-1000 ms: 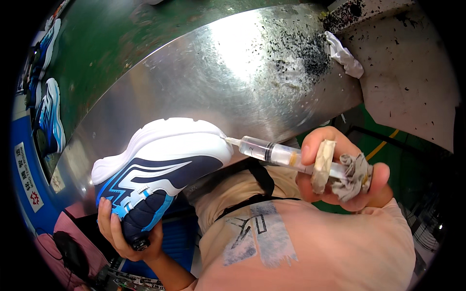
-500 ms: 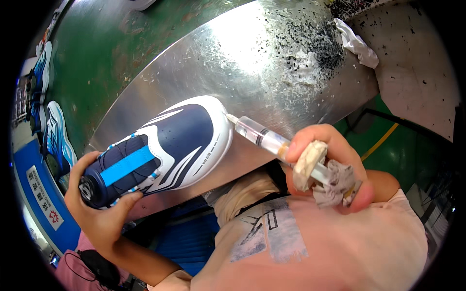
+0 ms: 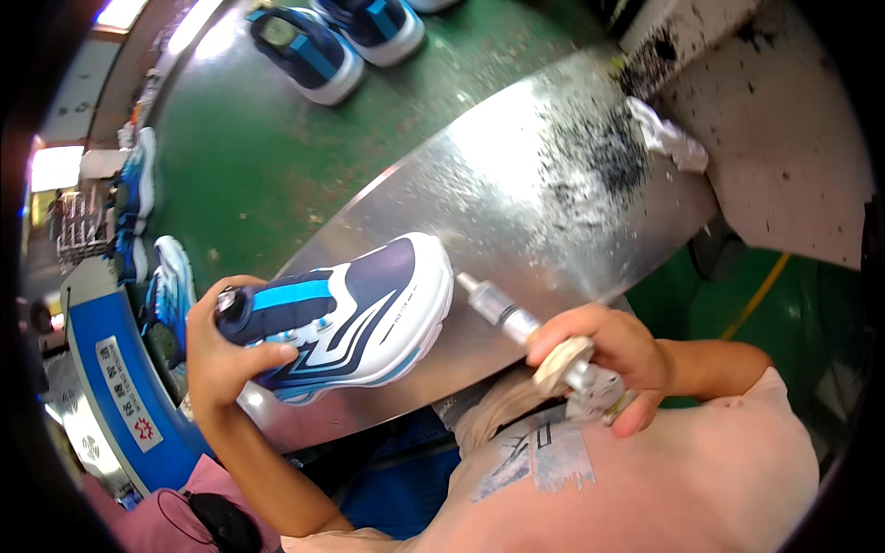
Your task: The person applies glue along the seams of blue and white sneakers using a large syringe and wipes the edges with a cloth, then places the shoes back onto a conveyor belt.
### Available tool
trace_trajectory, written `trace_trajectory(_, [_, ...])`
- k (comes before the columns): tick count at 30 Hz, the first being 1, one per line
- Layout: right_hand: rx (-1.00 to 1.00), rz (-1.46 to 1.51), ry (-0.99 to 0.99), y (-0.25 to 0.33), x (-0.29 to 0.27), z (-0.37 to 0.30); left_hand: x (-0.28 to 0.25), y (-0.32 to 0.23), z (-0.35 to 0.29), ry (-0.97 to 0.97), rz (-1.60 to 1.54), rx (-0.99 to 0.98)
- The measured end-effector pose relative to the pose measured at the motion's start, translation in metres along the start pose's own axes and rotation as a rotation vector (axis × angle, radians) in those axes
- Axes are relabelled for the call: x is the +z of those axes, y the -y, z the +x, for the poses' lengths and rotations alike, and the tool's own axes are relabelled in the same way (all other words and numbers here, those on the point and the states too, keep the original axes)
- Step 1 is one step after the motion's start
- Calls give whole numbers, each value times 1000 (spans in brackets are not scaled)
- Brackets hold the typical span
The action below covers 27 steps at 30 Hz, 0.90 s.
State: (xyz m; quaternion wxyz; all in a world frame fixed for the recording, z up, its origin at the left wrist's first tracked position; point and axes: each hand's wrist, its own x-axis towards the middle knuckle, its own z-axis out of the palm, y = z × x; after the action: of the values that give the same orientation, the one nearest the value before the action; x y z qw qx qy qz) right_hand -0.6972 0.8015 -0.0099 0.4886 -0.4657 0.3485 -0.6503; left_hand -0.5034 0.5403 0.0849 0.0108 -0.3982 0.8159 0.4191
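My left hand (image 3: 221,359) grips a navy and white sneaker (image 3: 369,318) around its heel, thumb on the near side by the ankle collar. The shoe has a light blue strip down its tongue and is tilted so its outer side and white midsole show. Its toe points right, over the metal plate. In my right hand (image 3: 599,355) is a clear syringe (image 3: 502,311), its barrel between the fingers, with pale wrapping around the flange and plunger end. The syringe's white tip is close to the shoe's toe, with a small gap between them.
The shiny metal plate (image 3: 415,217) lies on a green table (image 3: 240,157), its right part speckled black. More sneakers (image 3: 309,55) stand at the far edge and along the left (image 3: 171,276). A crumpled white cloth (image 3: 668,136) lies at right. A blue machine panel (image 3: 129,369) is at left.
The syringe tip has come away from the shoe's toe. My left hand has rolled the sneaker so more of its side shows. The view has shifted, bringing far shoes into sight.
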Motion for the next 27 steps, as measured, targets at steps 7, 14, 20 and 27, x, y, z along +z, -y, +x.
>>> trace_trajectory(7, [-35, -493, -330, -22, -49, -25, -13, 36, 42, -471, -560, 13])
trace_trajectory(14, [-29, -1029, -386, -49, -94, -60, 31, 7, 178, -781, 70, -196])
trace_trajectory(20, [-161, -1316, -263, -63, -93, -66, 43, -1, 195, -838, 72, -78])
trace_trajectory(27, [-210, -1166, -343, -57, -118, -86, 7, 131, 117, -1241, -102, 87])
